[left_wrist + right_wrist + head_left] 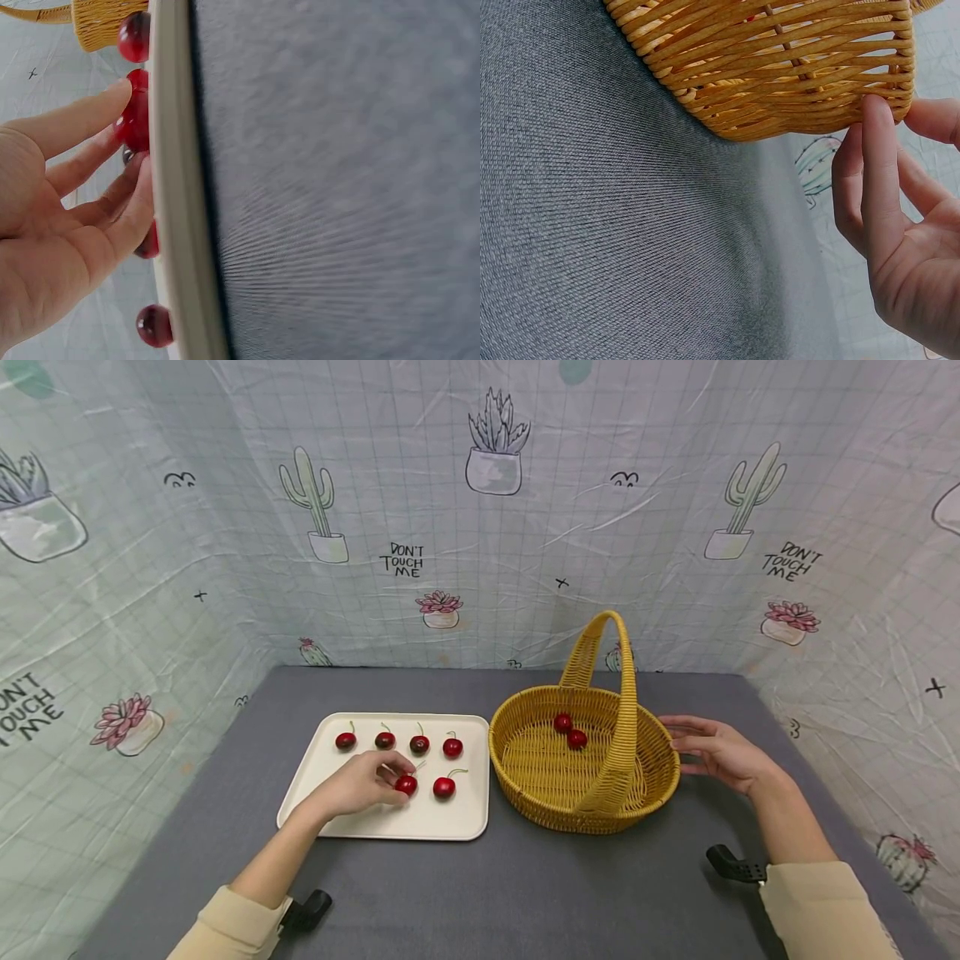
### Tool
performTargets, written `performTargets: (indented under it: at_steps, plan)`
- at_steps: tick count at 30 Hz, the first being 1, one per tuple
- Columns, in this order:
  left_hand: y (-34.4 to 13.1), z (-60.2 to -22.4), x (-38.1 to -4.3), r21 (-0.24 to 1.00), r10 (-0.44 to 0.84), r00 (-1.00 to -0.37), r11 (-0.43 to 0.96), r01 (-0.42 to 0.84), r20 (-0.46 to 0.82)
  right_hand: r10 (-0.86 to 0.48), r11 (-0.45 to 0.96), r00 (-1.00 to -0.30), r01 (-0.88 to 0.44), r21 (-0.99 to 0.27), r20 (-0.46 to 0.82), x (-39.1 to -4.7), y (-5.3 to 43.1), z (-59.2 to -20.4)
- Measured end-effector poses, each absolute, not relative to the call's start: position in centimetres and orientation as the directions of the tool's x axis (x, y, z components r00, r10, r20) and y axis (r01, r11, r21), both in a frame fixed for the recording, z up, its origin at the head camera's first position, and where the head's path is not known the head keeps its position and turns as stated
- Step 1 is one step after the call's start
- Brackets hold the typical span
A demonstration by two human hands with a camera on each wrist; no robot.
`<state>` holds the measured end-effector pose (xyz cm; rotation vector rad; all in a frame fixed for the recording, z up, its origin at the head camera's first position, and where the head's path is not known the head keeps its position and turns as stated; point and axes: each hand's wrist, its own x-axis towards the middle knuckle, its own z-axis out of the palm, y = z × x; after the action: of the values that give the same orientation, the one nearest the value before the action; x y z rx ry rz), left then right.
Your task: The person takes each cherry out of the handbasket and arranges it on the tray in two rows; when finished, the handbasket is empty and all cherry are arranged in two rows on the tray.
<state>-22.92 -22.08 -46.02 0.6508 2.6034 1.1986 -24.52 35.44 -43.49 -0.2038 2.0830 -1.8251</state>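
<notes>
My left hand (365, 785) is over the cream tray (457, 825), its thumb and fingers pinching a red cherry (406, 785) low over the surface. In the left wrist view the thumb lies against this cherry (135, 124), fingers on its other side. Beside it, a stemmed cherry (444, 788) sits on the tray; several more cherries (419, 745) form a row behind. My right hand (726, 753) holds the right end of the yellow woven basket (517, 793), with fingertips (879, 112) at its rim. Two cherries (577, 739) lie inside the basket.
The basket's tall handle (617, 718) arches over it, and its left side stands right beside the tray. A grey cloth (480, 893) covers the table. Behind and at both sides hangs a printed curtain (517, 568). Black wrist mounts (306, 910) show near both sleeves.
</notes>
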Motion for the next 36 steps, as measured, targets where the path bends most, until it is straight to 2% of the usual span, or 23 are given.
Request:
performTargets:
  at_steps: [12,19,36]
  plan:
    - [-22.0,-42.9,-23.7,0.719,0.451,-0.892,0.607,0.339,0.04,-0.342,0.147,-0.924,0.129,-0.981,-0.173,-24.4,35.4,-43.4]
    - [-19.5,-41.4,-24.4,0.726,0.462,-0.881,0.57,0.385,0.105,-0.343,0.157,-0.924,0.123,-0.98,-0.17,-24.4,35.4,-43.3]
    - [-13.4,-40.5,-26.2,0.718,0.508,-0.851,0.542,0.437,0.134,-0.344,0.148,-0.922,0.132,-0.98,-0.177,-24.5,35.5,-43.4]
